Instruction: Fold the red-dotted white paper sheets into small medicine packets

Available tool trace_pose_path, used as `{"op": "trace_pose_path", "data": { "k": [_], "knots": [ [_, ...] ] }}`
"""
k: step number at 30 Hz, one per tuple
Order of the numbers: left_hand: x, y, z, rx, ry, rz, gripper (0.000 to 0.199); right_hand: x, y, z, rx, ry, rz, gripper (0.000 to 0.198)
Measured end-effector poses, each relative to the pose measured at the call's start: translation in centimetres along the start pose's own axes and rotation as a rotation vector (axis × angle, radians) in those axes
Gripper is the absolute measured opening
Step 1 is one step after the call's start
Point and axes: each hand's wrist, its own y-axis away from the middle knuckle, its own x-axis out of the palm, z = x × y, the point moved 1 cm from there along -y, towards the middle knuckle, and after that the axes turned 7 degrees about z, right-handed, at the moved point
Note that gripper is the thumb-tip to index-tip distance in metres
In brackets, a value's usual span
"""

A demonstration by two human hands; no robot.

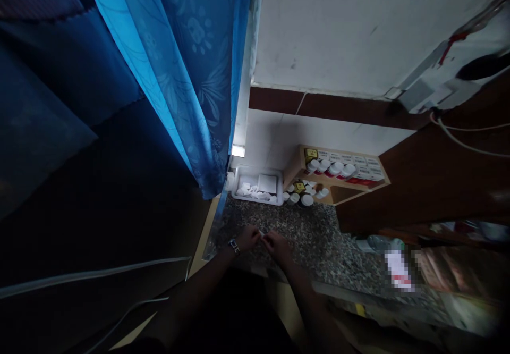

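Note:
My left hand point(248, 237), with a watch at its wrist, and my right hand point(278, 246) meet above the speckled stone counter point(314, 237). Their fingertips pinch a small white piece point(261, 234) between them; it looks like folded paper, but most of it is hidden by my fingers. Just beyond my hands stands a clear plastic tray point(255, 201). Several small white folded pieces point(249, 189) lie in it, along with a flat white square stack point(267, 183).
Right of the tray, a wooden shelf point(338, 188) holds white-capped bottles point(337, 169) and boxes, with more jars point(306, 200) at its foot. A blue curtain point(199, 77) hangs left. A plastic bottle point(380, 243) lies at the right. White cables point(99, 274) run at lower left.

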Motion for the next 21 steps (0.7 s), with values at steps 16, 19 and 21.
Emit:
{"op": "trace_pose_path", "data": {
  "k": [16,19,21],
  "knots": [
    [-2.1,-0.7,-0.1,0.129,-0.023,0.092,0.010,-0.8,-1.0,0.6,-0.023,-0.010,-0.017,0.012],
    [-1.6,-0.7,-0.1,0.080,0.167,-0.027,0.010,-0.8,-1.2,0.5,-0.009,-0.086,-0.029,0.017],
    [-1.1,-0.8,-0.2,0.017,0.353,-0.119,0.011,-0.8,-1.4,0.6,0.029,-0.159,-0.066,0.021]
  ]
}}
